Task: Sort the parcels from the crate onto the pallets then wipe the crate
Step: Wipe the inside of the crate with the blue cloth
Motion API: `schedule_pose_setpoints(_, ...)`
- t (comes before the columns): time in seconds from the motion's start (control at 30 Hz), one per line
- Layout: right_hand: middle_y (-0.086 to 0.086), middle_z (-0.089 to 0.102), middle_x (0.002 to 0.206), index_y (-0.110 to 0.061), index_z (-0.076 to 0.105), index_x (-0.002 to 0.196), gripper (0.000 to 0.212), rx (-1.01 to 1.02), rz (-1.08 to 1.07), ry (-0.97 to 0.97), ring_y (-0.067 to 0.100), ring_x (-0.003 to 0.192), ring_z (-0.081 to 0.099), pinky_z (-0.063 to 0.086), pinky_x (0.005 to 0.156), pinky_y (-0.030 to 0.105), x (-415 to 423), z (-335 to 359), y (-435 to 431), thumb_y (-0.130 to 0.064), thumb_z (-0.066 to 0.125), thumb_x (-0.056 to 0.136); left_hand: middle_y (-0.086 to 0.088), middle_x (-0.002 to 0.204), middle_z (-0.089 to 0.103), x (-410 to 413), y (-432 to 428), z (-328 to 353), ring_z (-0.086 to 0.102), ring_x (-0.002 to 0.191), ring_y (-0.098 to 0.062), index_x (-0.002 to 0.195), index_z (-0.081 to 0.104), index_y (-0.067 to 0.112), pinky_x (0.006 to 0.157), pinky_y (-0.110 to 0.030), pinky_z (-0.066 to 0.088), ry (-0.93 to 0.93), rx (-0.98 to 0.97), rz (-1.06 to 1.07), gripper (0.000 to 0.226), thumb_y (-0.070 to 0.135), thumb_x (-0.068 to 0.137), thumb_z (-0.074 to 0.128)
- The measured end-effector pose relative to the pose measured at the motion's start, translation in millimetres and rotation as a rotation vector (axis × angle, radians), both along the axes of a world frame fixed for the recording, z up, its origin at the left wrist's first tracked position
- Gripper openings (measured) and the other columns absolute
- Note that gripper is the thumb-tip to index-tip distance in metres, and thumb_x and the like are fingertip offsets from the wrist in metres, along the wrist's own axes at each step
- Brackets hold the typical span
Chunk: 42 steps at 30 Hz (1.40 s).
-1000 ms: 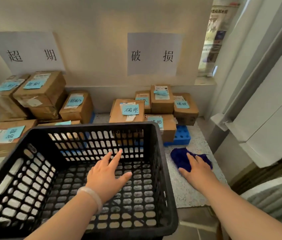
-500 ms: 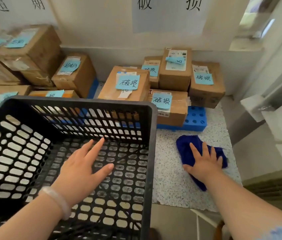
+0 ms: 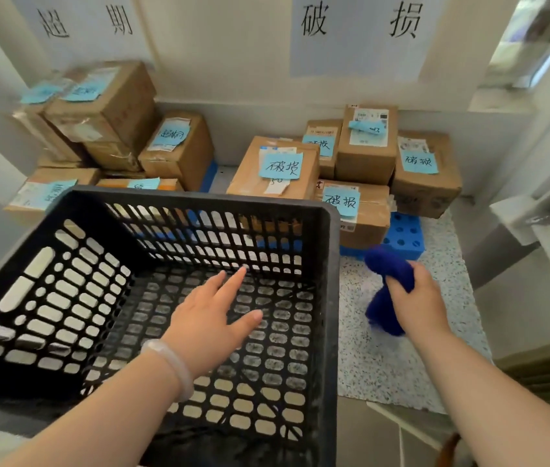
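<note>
Clutching the blue cloth bunched in my right grip, the crate just to its left; my left grip, fingers straight and empty, hovers inside it

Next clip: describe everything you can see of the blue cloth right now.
The blue cloth is a deep-blue, soft, fleecy-looking rag, bunched up. The right hand grips its middle; one end bulges above the hand, the other hangs toward the speckled floor, contact unclear. It is outside the black crate, to its right, near the blue pallet.
</note>
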State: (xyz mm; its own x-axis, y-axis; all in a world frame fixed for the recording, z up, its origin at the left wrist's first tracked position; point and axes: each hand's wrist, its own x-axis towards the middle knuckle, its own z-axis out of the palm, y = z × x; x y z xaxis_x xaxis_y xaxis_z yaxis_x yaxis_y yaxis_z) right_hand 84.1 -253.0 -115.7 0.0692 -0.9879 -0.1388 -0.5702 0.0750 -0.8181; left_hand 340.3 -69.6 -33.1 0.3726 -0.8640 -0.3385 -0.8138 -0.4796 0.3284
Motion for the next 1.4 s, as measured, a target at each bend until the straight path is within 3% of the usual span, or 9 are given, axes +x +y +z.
schedule_pose_setpoints(0.13,-0.007,0.052,0.116,-0.021,0.047,0.134,0.039,-0.182,-0.053,-0.155,0.014,0.105,0.049,0.037,0.089,0.032,30,79,24,-0.033,0.055,0.098,0.005,0.163,0.011,20,6,12,0.012,0.149,-0.019,0.153,0.005,0.043,0.121,-0.041,0.018,0.021,-0.061,-0.008,0.076,0.066,0.091,0.041)
schedule_pose_setpoints(0.3,-0.006,0.054,0.124,-0.025,0.046,0.135,0.039,-0.326,-0.023,-0.305,0.014,0.112,0.051,0.039,0.097,0.034,88,157,60,-0.038,0.052,0.099,0.006,0.163,0.009,69,15,29,0.011,0.149,-0.019,0.153,0.005,0.045,0.12,-0.041,0.016,-0.008,-0.13,0.0,0.076,0.069,0.09,0.039)
schedule_pose_setpoints(0.5,-0.012,0.051,0.117,-0.031,0.047,0.137,0.037,-0.107,0.127,-0.237,0.009,0.109,0.045,0.031,0.093,0.029,179,157,113,-0.038,0.048,0.101,0.01,0.163,0.01,161,48,43,0.011,0.149,-0.017,0.154,0.01,0.041,0.12,-0.04,0.015,-0.082,-0.125,-0.019,0.075,0.068,0.091,0.04)
schedule_pose_setpoints(0.67,-0.003,0.051,0.135,-0.029,0.043,0.142,0.039,0.099,0.191,-0.14,0.016,0.121,0.046,0.033,0.104,0.036,254,130,141,-0.037,0.042,0.103,0.013,0.163,0.008,235,64,41,0.004,0.15,-0.016,0.153,0.009,0.042,0.122,-0.044,0.01,-0.211,-0.099,-0.102,0.075,0.071,0.09,0.036)
schedule_pose_setpoints(0.87,-0.003,0.044,0.148,-0.03,0.034,0.149,0.046,0.086,0.236,-0.079,0.019,0.135,0.04,0.03,0.111,0.037,336,108,151,-0.036,0.042,0.103,0.012,0.163,0.002,300,66,35,-0.004,0.15,-0.016,0.154,0.006,0.042,0.12,-0.04,0.0,-0.344,-0.184,-0.176,0.078,0.075,0.087,0.027)
schedule_pose_setpoints(0.97,-0.002,0.038,0.15,-0.032,0.033,0.15,0.049,-0.021,0.274,-0.034,0.014,0.138,0.035,0.025,0.111,0.028,374,102,156,-0.032,0.047,0.102,0.01,0.164,0.002,322,48,33,0.0,0.15,-0.016,0.155,0.007,0.037,0.12,-0.037,0.003,-0.177,-0.237,-0.13,0.073,0.063,0.094,0.037)
schedule_pose_setpoints(1.1,-0.004,0.037,0.138,-0.036,0.036,0.147,0.053,-0.272,0.344,0.013,0.003,0.121,0.037,0.024,0.099,0.01,410,90,165,-0.029,0.056,0.098,0.009,0.163,0.008,332,32,23,0.005,0.149,-0.01,0.156,0.013,0.029,0.117,-0.026,0.003,0.192,-0.36,0.057,0.062,0.045,0.101,0.038)
schedule_pose_setpoints(1.3,0.009,0.041,0.134,-0.032,0.048,0.14,0.067,-0.61,0.408,0.396,0.026,0.117,0.046,0.051,0.096,0.044,448,52,154,-0.032,0.076,0.079,0.013,0.162,0.007,335,32,13,0.0,0.135,0.012,0.156,0.011,0.026,0.111,-0.014,-0.001,0.32,-0.414,0.051,0.059,0.041,0.103,0.032)
schedule_pose_setpoints(1.4,0.013,0.036,0.132,-0.033,0.046,0.141,0.088,-0.729,0.361,0.543,0.029,0.114,0.04,0.041,0.104,0.051,460,29,146,-0.04,0.085,0.062,0.017,0.161,0.005,337,32,10,0.0,0.136,0.014,0.156,0.01,0.03,0.111,-0.014,0.0,0.313,-0.421,0.043,0.061,0.046,0.101,0.031)
